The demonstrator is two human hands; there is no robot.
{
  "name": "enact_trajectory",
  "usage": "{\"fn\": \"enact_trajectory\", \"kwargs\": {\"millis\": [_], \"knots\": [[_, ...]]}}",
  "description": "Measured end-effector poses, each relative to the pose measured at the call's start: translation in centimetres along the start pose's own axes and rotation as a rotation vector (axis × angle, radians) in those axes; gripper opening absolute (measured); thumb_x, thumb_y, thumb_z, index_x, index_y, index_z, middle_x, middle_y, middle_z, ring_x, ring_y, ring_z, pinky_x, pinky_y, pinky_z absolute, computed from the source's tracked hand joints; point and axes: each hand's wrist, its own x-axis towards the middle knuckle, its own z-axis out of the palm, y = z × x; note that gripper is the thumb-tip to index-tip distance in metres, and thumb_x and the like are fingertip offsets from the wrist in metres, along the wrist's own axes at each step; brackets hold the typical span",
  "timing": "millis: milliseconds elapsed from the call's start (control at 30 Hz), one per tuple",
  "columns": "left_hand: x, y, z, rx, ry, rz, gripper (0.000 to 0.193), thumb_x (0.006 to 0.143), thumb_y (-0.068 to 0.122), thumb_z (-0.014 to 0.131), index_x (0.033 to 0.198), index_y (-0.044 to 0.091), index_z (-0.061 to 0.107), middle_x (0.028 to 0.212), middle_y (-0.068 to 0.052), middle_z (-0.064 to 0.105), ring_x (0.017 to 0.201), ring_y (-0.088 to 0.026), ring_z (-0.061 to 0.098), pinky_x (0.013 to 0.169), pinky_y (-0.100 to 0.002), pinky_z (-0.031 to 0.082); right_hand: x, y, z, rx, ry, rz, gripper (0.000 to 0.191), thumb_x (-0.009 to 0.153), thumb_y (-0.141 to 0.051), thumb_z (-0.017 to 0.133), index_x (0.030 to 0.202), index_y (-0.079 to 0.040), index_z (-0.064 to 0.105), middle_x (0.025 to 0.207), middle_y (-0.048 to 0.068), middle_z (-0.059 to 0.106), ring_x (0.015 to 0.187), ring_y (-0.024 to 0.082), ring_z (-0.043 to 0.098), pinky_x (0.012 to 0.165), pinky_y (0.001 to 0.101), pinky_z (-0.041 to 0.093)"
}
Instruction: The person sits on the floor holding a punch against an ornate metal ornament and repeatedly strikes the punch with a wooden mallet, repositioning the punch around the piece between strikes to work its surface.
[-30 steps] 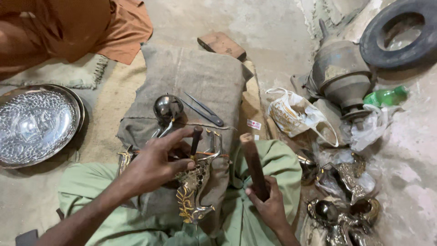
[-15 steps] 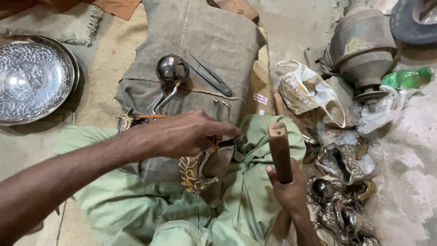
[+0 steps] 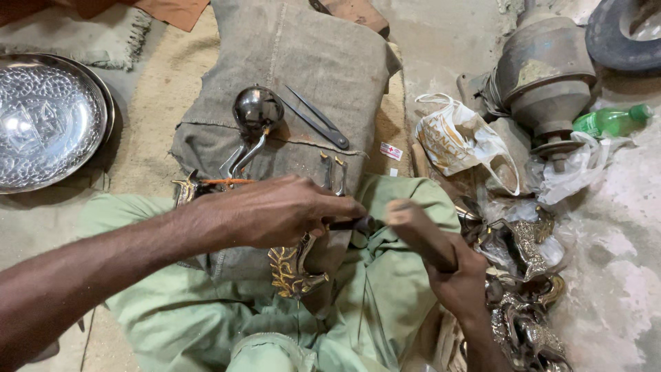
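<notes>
My left hand (image 3: 275,210) reaches across my lap and pinches a thin dark punch tool (image 3: 351,224) held sideways. Below it a curved brass piece with a gold leaf pattern (image 3: 292,265) lies on burlap over my green-trousered legs. My right hand (image 3: 458,279) grips a wooden mallet handle (image 3: 420,231), tilted so its end is close to the punch's tip. A round dark metal ball on a bent stem (image 3: 255,114) and black dividers (image 3: 317,124) rest on the burlap sack (image 3: 310,62) ahead.
An embossed silver plate (image 3: 45,120) lies at far left. To the right are a printed plastic bag (image 3: 458,141), a big metal vessel (image 3: 544,69), a green plastic bottle (image 3: 609,120) and a heap of ornate metal pieces (image 3: 523,296). A tyre (image 3: 623,34) sits top right.
My left hand has moved right with the punch, laying it sideways over the brass piece. The mallet in my right hand has swung down and left toward the punch. The view has tilted closer.
</notes>
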Motion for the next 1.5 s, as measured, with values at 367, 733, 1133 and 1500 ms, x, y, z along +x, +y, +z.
{"fn": "enact_trajectory", "kwargs": {"millis": [367, 733, 1133, 1500], "knots": [[-3.1, -0.4, 6.0, -0.401, 0.784, -0.355, 0.063, 0.085, 0.005, 0.076, 0.141, 0.017, 0.051, 0.097, -0.011, 0.08, 0.08, -0.02, 0.08, 0.069, -0.035, 0.066, 7.6, -5.4, -3.7, -0.213, -0.188, -0.063, 0.051, 0.072, -0.012, 0.078, 0.12, -0.013, 0.065, 0.079, 0.014, 0.073, 0.065, 0.031, 0.072, 0.059, 0.0416, 0.055], [-1.8, 0.1, 13.6, -0.252, 1.329, -0.241, 0.057, 0.097, -0.002, 0.071, 0.142, 0.004, 0.038, 0.099, -0.01, 0.073, 0.086, -0.016, 0.077, 0.071, -0.029, 0.062, 14.2, -15.2, -5.1, -0.532, -0.166, -0.673, 0.044, 0.074, -0.006, 0.076, 0.116, -0.014, 0.071, 0.095, 0.01, 0.077, 0.079, 0.029, 0.074, 0.068, 0.0429, 0.056], [-2.3, 0.6, 11.2, -0.24, 1.169, -0.379, 0.047, 0.09, 0.0, 0.073, 0.133, 0.007, 0.056, 0.091, -0.013, 0.076, 0.071, -0.025, 0.075, 0.063, -0.038, 0.058, 14.7, -18.9, -7.0, -1.074, -0.36, -0.624, 0.042, 0.081, -0.014, 0.074, 0.123, -0.022, 0.072, 0.086, 0.007, 0.078, 0.068, 0.023, 0.073, 0.061, 0.0418, 0.059], [-2.3, -0.1, 6.0, 0.039, 0.633, -0.157, 0.067, 0.072, -0.002, 0.07, 0.137, 0.012, 0.057, 0.102, -0.018, 0.073, 0.092, -0.038, 0.072, 0.075, -0.05, 0.058, 10.0, -8.0, -6.3, -0.433, -0.261, -0.204, 0.053, 0.069, -0.007, 0.073, 0.122, -0.01, 0.069, 0.089, 0.014, 0.075, 0.073, 0.028, 0.073, 0.068, 0.0409, 0.058]]}}
